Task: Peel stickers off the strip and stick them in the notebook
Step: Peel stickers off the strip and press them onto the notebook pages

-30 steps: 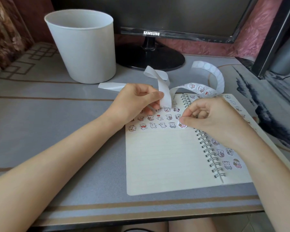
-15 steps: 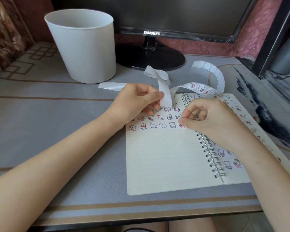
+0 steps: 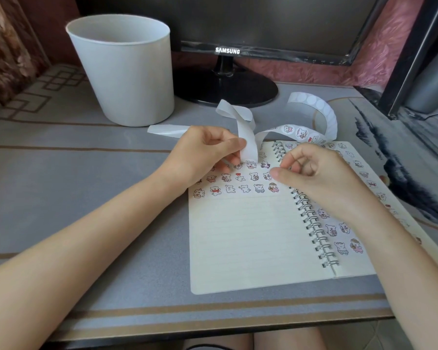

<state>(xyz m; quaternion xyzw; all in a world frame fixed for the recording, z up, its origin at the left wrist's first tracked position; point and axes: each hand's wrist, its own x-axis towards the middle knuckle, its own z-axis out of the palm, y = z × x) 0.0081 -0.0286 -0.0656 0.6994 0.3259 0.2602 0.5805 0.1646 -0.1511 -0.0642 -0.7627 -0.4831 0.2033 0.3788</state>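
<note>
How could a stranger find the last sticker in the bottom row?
Start at the open notebook before the monitor. On its left page, follow the lowest sticker row toward the spiral binding. The last sticker wears pink; its neighbours are pale.

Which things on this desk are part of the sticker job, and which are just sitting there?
Part of the job: sticker strip, notebook, left hand pinching the strip, right hand.
Just lying about: white bin, monitor.
</note>
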